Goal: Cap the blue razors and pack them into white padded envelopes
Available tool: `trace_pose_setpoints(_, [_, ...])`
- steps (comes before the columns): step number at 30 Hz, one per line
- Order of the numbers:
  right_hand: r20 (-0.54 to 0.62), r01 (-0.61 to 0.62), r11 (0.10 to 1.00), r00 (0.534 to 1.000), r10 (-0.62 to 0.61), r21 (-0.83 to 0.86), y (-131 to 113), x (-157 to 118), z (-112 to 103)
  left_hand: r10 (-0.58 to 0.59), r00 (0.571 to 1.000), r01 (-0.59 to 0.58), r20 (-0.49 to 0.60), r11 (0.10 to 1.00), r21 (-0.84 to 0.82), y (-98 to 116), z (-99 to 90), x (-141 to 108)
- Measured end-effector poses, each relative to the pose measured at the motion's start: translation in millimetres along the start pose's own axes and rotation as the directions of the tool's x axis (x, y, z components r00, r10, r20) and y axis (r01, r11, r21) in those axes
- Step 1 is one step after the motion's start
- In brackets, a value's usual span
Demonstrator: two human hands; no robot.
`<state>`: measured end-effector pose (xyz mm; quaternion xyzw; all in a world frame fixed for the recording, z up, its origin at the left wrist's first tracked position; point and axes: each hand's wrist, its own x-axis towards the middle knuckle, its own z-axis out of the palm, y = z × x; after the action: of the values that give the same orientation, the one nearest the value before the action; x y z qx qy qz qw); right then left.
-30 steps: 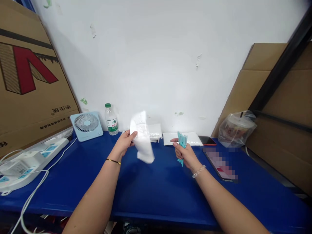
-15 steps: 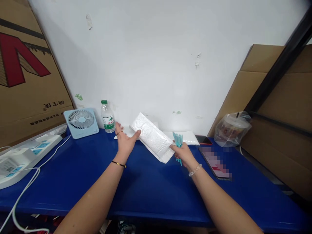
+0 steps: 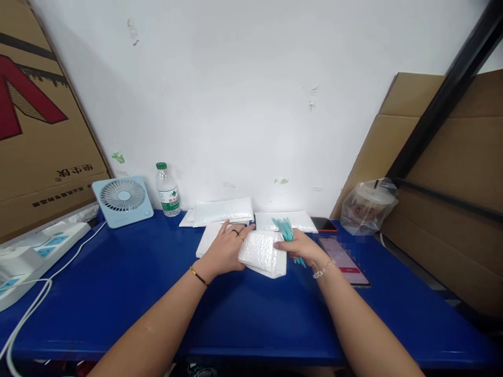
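My left hand [image 3: 227, 247] is closed at the left end of a white bubble mailer [image 3: 261, 251], its fingers bent over the edge. The mailer's right end is pinched by my right hand [image 3: 301, 247], with the thumb on top. That same hand also grips a bunch of slim teal plastic sticks [image 3: 283, 228], which poke out above and below the fingers. Behind my left hand shows another white padded piece [image 3: 206, 242]; whether it belongs to the held mailer I cannot tell. More white mailers [image 3: 223, 210] lie against the wall.
A light blue fan [image 3: 123, 201] and a water bottle [image 3: 167, 191] stand at the back left, near a power strip [image 3: 39, 262] with cables. To the right are a phone [image 3: 343, 262], a second dark phone [image 3: 324, 224] and a bagged drink cup [image 3: 367, 207]. Cardboard flanks both sides.
The held mailer has come down and toward me, turned more level. My left hand has moved right and closed on it. White mailers at the wall show more, and the view has shifted slightly.
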<state>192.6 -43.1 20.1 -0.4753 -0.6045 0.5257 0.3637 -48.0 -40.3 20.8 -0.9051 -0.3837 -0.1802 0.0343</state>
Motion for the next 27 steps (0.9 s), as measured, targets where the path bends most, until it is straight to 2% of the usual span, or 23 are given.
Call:
trace_pose_setpoints(3, [-0.128,0.067,0.992,0.989,-0.08,-0.105,1.0,1.7,0.8,-0.114,0.993,0.114,-0.037,0.993,0.001,1.1,-6.5,0.7])
trace_pose_setpoints(5, [-0.232,0.124,0.986,0.961,-0.148,-0.114,-1.8,1.5,0.1,-0.17,0.984,0.169,-0.048,0.985,-0.025,0.8,-9.7,1.3])
trace_pose_setpoints(7, [-0.319,0.223,0.975,0.923,-0.215,-0.013,-11.4,-0.5,-1.7,-0.202,0.978,0.196,-0.055,0.976,-0.098,-0.5,-11.6,1.4])
trace_pose_setpoints(9, [-0.368,0.348,0.923,0.889,-0.271,0.162,-28.6,-4.0,-2.3,-0.229,0.97,0.206,-0.078,0.951,-0.231,-1.9,-12.6,1.0])
trace_pose_setpoints(12, [-0.385,0.493,0.798,0.851,-0.358,0.347,-61.7,-8.4,4.8,-0.295,0.947,0.204,-0.123,0.855,-0.477,-1.4,-14.5,-0.4])
trace_pose_setpoints(15, [-0.377,0.601,0.711,0.793,-0.478,0.365,-89.3,-8.8,21.3,-0.344,0.93,0.192,-0.125,0.749,-0.634,2.0,-18.8,-1.7])
trace_pose_setpoints(19, [-0.348,0.686,0.632,0.728,-0.591,0.361,-111.3,-8.3,35.0,-0.358,0.927,0.182,-0.111,0.688,-0.702,6.2,-26.8,-2.7])
trace_pose_setpoints(22, [-0.425,0.755,0.545,0.655,-0.624,0.364,-123.7,-11.2,33.0,-0.366,0.924,0.186,-0.114,0.688,-0.702,6.7,-29.5,-3.0])
trace_pose_setpoints(24, [-0.454,0.776,0.534,0.63,-0.63,0.337,-128.4,-12.9,33.5,-0.367,0.923,0.187,-0.113,0.687,-0.702,6.3,-29.1,-3.2])
trace_pose_setpoints(27, [-0.417,0.748,0.613,0.656,-0.629,0.253,-126.7,-11.8,43.6,-0.361,0.927,0.172,-0.104,0.652,-0.738,5.2,-26.7,-3.7])
